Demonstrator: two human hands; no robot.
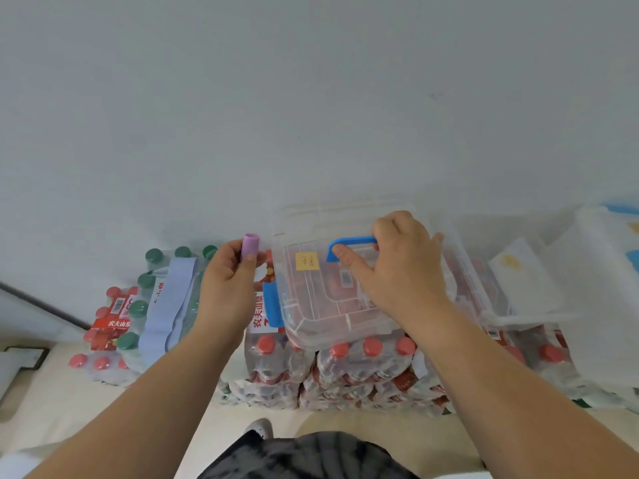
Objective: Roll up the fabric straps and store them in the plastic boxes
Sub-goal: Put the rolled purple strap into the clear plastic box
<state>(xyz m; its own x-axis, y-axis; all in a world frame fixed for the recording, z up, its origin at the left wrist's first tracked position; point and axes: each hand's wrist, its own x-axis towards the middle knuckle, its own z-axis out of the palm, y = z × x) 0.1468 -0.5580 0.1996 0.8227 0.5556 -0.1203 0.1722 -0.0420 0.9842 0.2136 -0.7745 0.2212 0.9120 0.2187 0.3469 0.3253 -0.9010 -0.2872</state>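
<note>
A clear plastic box (311, 326) with a lid, a blue carry handle (351, 245) and a blue side latch (271, 304) rests on shrink-wrapped packs of red-capped bottles. My right hand (397, 267) lies on the lid with its fingers curled round the blue handle. Left of the box, my left hand (230, 281) pinches a small rolled purple strap (250, 244) upright between thumb and fingers. A flat lavender strap (169, 305) lies unrolled across a pack of green-capped bottles to the left. A yellow label (307, 261) is stuck on the lid.
Packs of red-capped bottles (345, 368) stand stacked against a white wall (311, 98). A second clear box (525, 292) holding white paper sits to the right, with another white container (608, 271) beyond it. My shoe (260, 427) is on the pale floor below.
</note>
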